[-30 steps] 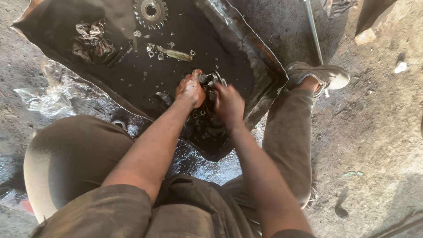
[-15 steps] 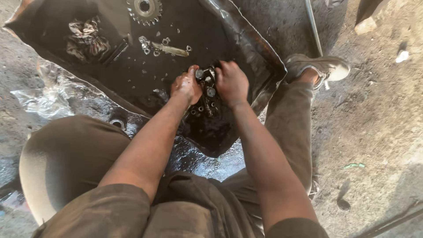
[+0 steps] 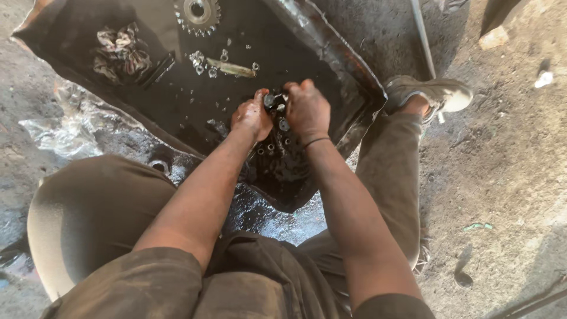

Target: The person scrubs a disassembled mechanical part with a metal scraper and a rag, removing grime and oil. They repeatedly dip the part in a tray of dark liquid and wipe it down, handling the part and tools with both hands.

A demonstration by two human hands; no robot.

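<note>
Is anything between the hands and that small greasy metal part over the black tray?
Nothing visible. The left hand and right hand both already grip the small metal part above the black tray.

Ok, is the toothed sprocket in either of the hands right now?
No, the sprocket lies at the tray's far edge, apart from both hands, which grip a small oily metal part.
</note>
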